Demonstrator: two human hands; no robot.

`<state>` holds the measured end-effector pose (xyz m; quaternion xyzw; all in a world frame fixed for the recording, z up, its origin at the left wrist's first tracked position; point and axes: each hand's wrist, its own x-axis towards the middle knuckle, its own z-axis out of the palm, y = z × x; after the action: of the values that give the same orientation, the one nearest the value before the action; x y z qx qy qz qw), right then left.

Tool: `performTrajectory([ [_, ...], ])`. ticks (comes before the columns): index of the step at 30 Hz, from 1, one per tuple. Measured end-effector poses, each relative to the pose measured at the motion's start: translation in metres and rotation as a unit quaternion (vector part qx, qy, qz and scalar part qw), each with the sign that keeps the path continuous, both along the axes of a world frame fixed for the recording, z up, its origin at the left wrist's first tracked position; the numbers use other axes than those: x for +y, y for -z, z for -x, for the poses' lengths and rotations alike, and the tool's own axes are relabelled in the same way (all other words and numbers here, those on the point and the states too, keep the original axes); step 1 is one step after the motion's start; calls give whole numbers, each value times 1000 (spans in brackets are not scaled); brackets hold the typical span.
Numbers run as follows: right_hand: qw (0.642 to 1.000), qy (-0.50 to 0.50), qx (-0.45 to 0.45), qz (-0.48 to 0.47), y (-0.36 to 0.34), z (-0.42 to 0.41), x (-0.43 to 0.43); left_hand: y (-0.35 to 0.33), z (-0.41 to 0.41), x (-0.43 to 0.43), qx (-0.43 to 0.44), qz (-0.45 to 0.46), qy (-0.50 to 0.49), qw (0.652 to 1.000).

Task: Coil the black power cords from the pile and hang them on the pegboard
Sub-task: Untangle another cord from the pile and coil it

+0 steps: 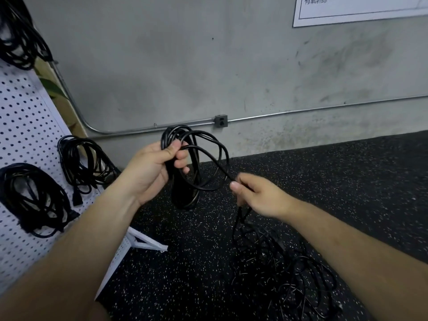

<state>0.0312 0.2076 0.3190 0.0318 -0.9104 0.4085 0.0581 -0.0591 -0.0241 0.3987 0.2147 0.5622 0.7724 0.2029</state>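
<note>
Left hand (152,167) at centre, fingers (180,156) curled tight round the top of the part-made coil (185,195), so its loops hang gathered. Right hand (259,195), at its 4 o'clock, pinches the loose strand, likely to feed the next loop. Strand drops to the pile (289,274) on the floor, 5 o'clock. Pegboard (23,112) at 9 o'clock carries hung coils (85,163). Pegs hidden; pile strands blur into the dark floor.
</note>
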Motion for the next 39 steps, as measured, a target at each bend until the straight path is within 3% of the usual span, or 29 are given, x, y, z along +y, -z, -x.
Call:
performTrajectory([
  [7,995,35,92,31,-3,6,1,0,8,-11,2,33,-15,999],
  [12,986,70,137,61,-20,11,0,4,8,-14,-38,34,34,998],
  [15,989,53,138,14,-23,13,0,0,7,-15,-84,13,77,993],
  [21,989,43,127,-59,-26,15,2,1,3,-15,-95,16,108,989],
  [32,987,100,117,-43,-25,20,-22,12,-12,4,-100,14,164,981],
  [35,985,110,129,10,-27,22,-31,13,-17,13,-104,-22,133,985],
  [39,976,101,111,157,-22,25,-36,8,-18,16,-82,-99,81,988],
])
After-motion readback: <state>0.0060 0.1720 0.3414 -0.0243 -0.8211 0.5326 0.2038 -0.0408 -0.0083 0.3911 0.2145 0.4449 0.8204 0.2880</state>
